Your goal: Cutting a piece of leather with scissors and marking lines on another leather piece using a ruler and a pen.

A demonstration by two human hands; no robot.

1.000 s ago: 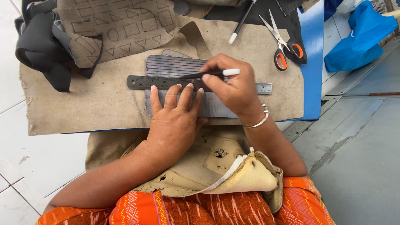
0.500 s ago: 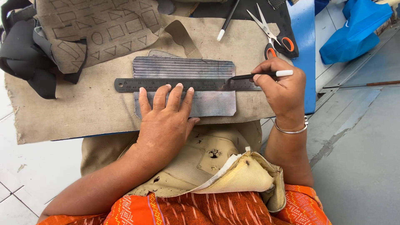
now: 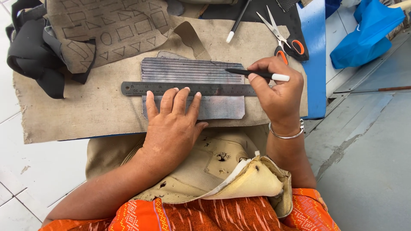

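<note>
Site: small craft workshop, floor level | Evidence: you work on a tan canvas sheet [image 3: 77, 115] over white floor tiles [image 3: 25, 171] | Tools: steel ruler [image 3: 188, 88], scissors [image 3: 282, 32] | Stock: pattern-marked fabric [image 3: 111, 25], black scraps [image 3: 30, 51]

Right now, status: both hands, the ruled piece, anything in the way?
Left hand pressing flat on steel ruler. Right hand gripping black white-capped pen, tip on grey lined rectangular fabric piece. Orange-handled scissors lie apart, nothing obstructing.
</note>
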